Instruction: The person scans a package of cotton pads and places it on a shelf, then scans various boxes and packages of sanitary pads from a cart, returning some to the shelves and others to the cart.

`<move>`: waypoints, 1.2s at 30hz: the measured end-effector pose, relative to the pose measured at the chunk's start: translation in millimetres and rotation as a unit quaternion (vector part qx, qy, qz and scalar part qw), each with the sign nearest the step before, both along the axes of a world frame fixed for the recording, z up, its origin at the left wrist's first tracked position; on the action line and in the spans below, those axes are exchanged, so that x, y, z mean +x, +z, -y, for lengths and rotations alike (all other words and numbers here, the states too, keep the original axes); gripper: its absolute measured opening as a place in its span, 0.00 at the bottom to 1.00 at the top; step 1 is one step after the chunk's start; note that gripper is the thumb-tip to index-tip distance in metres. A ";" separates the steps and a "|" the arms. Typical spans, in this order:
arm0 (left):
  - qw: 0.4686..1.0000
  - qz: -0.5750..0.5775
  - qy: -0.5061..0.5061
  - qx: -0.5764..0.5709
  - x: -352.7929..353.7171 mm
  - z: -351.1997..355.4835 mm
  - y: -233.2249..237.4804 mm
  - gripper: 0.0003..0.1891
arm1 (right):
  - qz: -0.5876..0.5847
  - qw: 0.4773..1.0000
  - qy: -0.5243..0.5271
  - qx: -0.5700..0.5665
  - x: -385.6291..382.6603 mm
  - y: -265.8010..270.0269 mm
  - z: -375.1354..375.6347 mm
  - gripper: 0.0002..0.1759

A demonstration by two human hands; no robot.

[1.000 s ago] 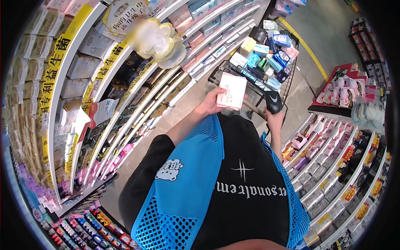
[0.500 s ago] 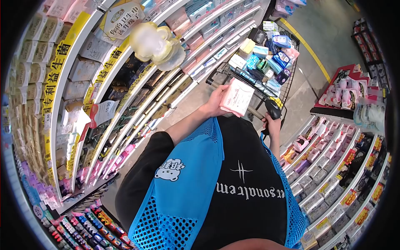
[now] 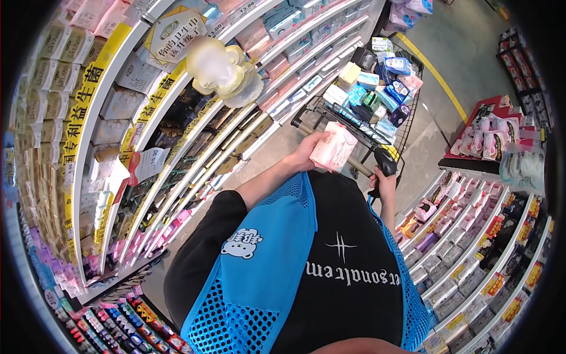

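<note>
My left hand is closed around the edge of a pink and white pack of sanitary pads, held up in front of my chest near the cart handle. Small print covers the pack's near face, too blurred to read. In my right hand is a black handheld barcode scanner, its fingers wrapped round the grip and its head tilted up. The scanner is to the right of the pack and apart from it. Beyond both hands stands a black wire shopping cart loaded with several packs in blue, white, yellow and green.
Tall shelves of packaged pads rise close on my left, with yellow label strips and a flower-shaped display sticking out. Lower shelving lines the right. A red display stand is farther off, past a yellow floor line.
The pack has tilted in my left hand, turning a printed pink face toward me, and has dropped slightly. The scanner in my right hand sits a little lower.
</note>
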State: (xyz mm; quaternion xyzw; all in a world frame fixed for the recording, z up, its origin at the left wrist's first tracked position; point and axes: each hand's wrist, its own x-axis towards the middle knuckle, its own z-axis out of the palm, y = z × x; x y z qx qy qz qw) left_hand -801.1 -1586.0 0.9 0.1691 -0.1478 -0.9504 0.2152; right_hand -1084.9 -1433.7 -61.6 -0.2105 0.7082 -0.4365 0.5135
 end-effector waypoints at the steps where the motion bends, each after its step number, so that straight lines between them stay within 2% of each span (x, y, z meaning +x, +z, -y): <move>1: 1.000 0.017 0.015 0.000 -1.3 -1.0 -1.7 0.30 | 0.001 1.000 -0.001 -0.004 -0.2 -0.6 -0.7 0.13; 5: 0.997 0.045 0.031 0.054 -2.4 -2.8 -2.3 0.29 | 0.002 1.000 -0.004 -0.005 -0.3 -2.1 -0.9 0.13; 8: 0.999 0.036 0.015 0.022 2.2 -1.1 -9.8 0.31 | 0.002 1.000 -0.006 -0.004 1.1 0.9 0.1 0.12; 11: 0.998 -0.054 -0.008 0.018 0.3 3.2 -1.5 0.32 | -0.002 1.000 -0.008 -0.004 1.8 -1.1 -1.2 0.11; 14: 0.994 -0.091 -0.019 0.050 3.2 3.5 12.3 0.33 | -0.008 1.000 -0.002 0.000 0.0 -3.3 -1.4 0.12; 17: 0.997 -0.035 0.051 0.044 1.4 -1.3 13.9 0.33 | -0.008 1.000 0.000 0.004 0.5 -1.6 0.6 0.12; 20: 0.991 -0.084 0.079 0.062 6.5 -0.1 4.9 0.35 | -0.009 1.000 -0.005 0.009 2.5 1.2 -0.1 0.12; 21: 0.991 -0.102 0.088 0.017 6.4 2.9 11.2 0.36 | -0.008 1.000 -0.005 0.006 2.3 0.6 0.3 0.12; 24: 0.993 -0.072 0.098 -0.001 12.8 11.1 -8.7 0.33 | -0.008 1.000 -0.005 0.001 1.3 0.3 0.5 0.13; 27: 0.984 0.032 0.131 -0.120 13.4 15.3 3.2 0.30 | -0.014 1.000 -0.002 0.009 0.8 -0.4 0.5 0.13; 30: 0.978 0.063 0.171 -0.100 7.3 13.6 21.1 0.31 | -0.003 1.000 -0.007 0.002 0.5 -1.8 -0.2 0.14; 36: 0.977 0.062 0.191 -0.071 5.2 9.1 6.9 0.31 | -0.012 1.000 -0.008 0.006 2.0 -1.0 -0.1 0.13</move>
